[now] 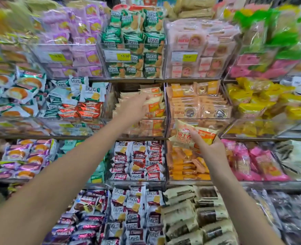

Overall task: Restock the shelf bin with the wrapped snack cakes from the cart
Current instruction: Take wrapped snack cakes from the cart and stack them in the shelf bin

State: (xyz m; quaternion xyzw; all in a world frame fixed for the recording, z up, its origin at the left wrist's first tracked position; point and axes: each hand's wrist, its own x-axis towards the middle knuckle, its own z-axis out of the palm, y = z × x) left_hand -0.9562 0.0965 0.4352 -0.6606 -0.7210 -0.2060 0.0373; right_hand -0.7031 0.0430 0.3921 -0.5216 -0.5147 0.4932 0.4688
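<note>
Both bare forearms extend from the bottom edge toward the shelving. Left hand (135, 107) reaches into the clear acrylic shelf bin (139, 128) on the middle tier, fingers pressed against the stacked orange-and-cream wrapped snack cakes (154, 105); whether it grips one cannot be told. Right hand (210, 150) pinches one glossy, pillow-shaped snack cake (188, 137) in front of the neighbouring bin (224, 103) of round cakes in transparent film.
</note>
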